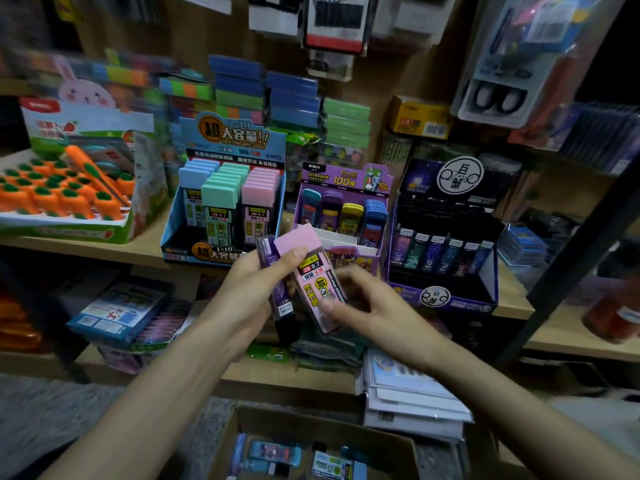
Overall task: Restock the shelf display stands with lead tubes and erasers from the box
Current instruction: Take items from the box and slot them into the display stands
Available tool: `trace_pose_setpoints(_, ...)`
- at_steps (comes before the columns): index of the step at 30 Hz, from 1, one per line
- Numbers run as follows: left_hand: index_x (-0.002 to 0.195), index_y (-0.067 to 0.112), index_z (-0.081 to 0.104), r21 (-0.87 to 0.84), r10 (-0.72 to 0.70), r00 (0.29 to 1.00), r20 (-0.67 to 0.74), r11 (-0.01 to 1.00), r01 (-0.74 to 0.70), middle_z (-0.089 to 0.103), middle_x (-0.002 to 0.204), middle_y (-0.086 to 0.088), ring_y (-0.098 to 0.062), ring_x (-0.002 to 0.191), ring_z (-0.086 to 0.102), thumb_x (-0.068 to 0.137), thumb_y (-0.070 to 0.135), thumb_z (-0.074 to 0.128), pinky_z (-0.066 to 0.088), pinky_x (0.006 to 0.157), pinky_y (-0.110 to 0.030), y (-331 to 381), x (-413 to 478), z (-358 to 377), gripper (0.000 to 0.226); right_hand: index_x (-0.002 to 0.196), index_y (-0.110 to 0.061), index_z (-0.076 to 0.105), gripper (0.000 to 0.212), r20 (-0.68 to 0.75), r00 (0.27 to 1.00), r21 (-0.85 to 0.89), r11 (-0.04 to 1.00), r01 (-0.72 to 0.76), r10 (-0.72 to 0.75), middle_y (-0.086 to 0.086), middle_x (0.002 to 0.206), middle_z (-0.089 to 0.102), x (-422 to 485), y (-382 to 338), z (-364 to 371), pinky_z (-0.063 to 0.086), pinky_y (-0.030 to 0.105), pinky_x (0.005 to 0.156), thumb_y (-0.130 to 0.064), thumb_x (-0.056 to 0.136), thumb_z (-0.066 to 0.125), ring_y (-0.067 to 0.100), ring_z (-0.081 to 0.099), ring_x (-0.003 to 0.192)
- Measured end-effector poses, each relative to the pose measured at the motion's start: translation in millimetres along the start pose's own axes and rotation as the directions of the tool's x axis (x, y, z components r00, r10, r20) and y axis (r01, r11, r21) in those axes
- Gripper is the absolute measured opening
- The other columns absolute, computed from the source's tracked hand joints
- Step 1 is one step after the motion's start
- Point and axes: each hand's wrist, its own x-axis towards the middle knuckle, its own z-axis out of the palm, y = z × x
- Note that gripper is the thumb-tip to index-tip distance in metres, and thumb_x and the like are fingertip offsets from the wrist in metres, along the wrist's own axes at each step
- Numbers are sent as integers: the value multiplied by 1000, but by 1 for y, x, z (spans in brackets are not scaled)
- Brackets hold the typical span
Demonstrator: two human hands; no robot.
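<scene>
My left hand point(254, 289) grips a dark purple lead tube point(277, 289) together with the top of a pink-capped lead tube point(313, 278). My right hand point(363, 306) pinches the lower end of that pink tube. Both hands hover in front of the shelf. Behind them stands the blue display stand point(221, 244) with rows of blue, green and pink-capped tubes. To its right are the purple display stand point(346, 209) and the dark zodiac display stand point(446, 244). The cardboard box point(398, 441) lies open on the floor below, with several tubes inside.
A carrot eraser display point(65, 195) sits at the left of the wooden shelf point(149, 247). Packs of stationery hang above. Lower shelves hold blue boxes point(117, 313) and a stack of white packets point(412, 396). A dark metal upright point(568, 265) slants at the right.
</scene>
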Motion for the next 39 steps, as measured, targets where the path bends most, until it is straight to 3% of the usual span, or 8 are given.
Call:
trace_pose_setpoints(4,106,11,67,59,45,996,76,997,-50,74,95,-11,-23,84,71,76,26,64,56,63,-29,7,-1,-8,34,111,-23,56,21,-168,981,-21,995,94,-96,-5,98,62,20,-25,-8,50,18,73,-31,91,57,5,59,86)
trace_pose_setpoints(10,103,15,68,142,81,995,50,986,-87,74,96,-9,-22,90,69,72,30,65,55,79,-35,8,-4,-18,35,100,-9,60,10,-114,988,67,991,115,-106,1,77,55,42,-33,10,42,21,64,-7,91,57,13,51,74)
trace_pose_setpoints(14,97,17,58,316,169,983,-67,938,-139,71,76,4,-9,67,65,80,43,57,47,50,-24,16,-4,-34,32,89,-15,60,9,-133,986,105,988,114,-99,-1,73,58,57,-40,5,44,19,57,-6,89,59,9,55,66)
trace_pose_setpoints(17,91,16,50,270,155,974,-165,957,-107,61,60,6,-3,51,58,84,44,53,42,40,-19,22,-5,-49,29,85,-17,59,10,-303,945,145,974,172,-122,-1,72,63,80,-53,-9,46,16,53,-8,89,60,3,60,61)
trace_pose_setpoints(20,87,13,49,231,163,968,-193,966,-116,55,57,7,-4,45,52,89,37,53,41,39,-20,28,-8,-62,24,84,-21,58,12,-401,892,27,971,238,-208,4,80,67,107,-61,-11,50,18,61,-11,87,63,10,65,74)
trace_pose_setpoints(25,80,13,52,238,214,955,-204,957,-163,54,50,8,-5,43,51,73,43,61,42,38,-20,37,-13,-78,33,95,-9,62,9,-343,902,-141,964,227,-262,7,88,68,140,-55,11,54,37,80,-12,86,65,21,66,86)
trace_pose_setpoints(34,75,16,50,276,204,961,-186,950,-149,49,50,9,-5,43,46,88,37,55,39,39,-18,34,-18,-92,26,98,-6,64,15,-286,911,-294,932,212,-298,6,91,67,153,-40,32,50,48,81,-15,87,65,23,61,88)
trace_pose_setpoints(39,75,18,52,303,178,967,-185,946,-116,50,50,10,-4,44,48,88,38,56,41,41,-19,32,-21,-94,24,99,-12,66,12,-292,914,-296,935,194,-282,-4,89,66,148,-37,30,53,43,81,-16,87,65,15,63,88)
